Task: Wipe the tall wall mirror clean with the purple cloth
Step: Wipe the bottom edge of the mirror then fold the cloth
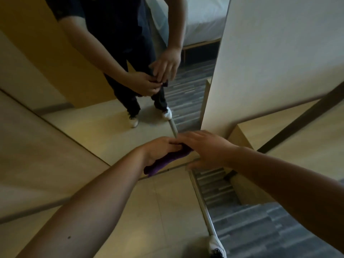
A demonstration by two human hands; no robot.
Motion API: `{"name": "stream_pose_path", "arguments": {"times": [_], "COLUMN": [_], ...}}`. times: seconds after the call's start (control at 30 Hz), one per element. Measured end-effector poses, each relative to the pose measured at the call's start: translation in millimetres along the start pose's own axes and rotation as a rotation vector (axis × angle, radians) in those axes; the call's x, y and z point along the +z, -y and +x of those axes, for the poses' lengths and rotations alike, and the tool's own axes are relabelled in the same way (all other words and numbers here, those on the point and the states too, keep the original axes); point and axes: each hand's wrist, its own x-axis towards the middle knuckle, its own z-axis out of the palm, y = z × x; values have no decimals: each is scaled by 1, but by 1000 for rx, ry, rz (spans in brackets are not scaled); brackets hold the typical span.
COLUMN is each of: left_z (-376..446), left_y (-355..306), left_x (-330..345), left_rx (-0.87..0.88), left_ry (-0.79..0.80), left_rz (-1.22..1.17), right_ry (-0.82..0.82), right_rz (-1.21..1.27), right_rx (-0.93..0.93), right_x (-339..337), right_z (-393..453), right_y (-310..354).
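The tall wall mirror (pixel 96 127) fills the upper middle of the head view and reflects a standing person with both hands together. A purple cloth (pixel 163 162) is bunched up just in front of the mirror's lower edge. My left hand (pixel 158 148) grips the cloth from above, fingers curled over it. My right hand (pixel 206 148) lies beside it with straight fingers, the fingertips touching the cloth's far end near the glass. Part of the cloth is hidden under both hands.
A pale wall (pixel 270 62) stands out to the right of the mirror. A metal floor strip (pixel 202 207) divides beige tiles (pixel 149 211) from striped grey carpet (pixel 251 224). My white shoe (pixel 216 248) shows at the bottom. A bed appears in the reflection.
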Motion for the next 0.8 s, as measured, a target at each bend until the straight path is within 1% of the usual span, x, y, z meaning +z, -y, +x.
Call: {"name": "stream_pose_path", "arguments": {"times": [0.07, 0.13, 0.23, 0.37, 0.43, 0.5, 0.57, 0.6, 0.63, 0.8], "left_z": [-26, -52, -91, -136, -153, -164, -168, -169, -170, -163], "left_y": [-27, -51, -82, -105, -108, -105, -102, -102, -106, -140], "left_x": [0, 1, 2, 3, 8, 15, 20, 23, 26, 51], "left_rx": [0, -5, -5, 33, 28, 97, 210, 241, 260, 310], "left_ry": [58, 106, 162, 269, 315, 290, 203, 171, 160, 140], "left_rz": [69, 146, 183, 231, 337, 573, 845, 897, 900, 1016], "right_ry": [26, 55, 87, 59, 49, 39, 35, 42, 56, 119], "right_rz": [28, 47, 66, 150, 158, 152, 140, 133, 131, 130], "right_rx": [4, 58, 134, 229, 263, 310, 364, 382, 396, 438], "right_x": [-26, -56, -93, -124, -134, -139, -144, -146, -148, -151], "right_z": [-11, -25, -49, -84, -100, -118, -136, -145, -154, -186], "right_y": [18, 32, 52, 73, 82, 85, 85, 84, 84, 78]}}
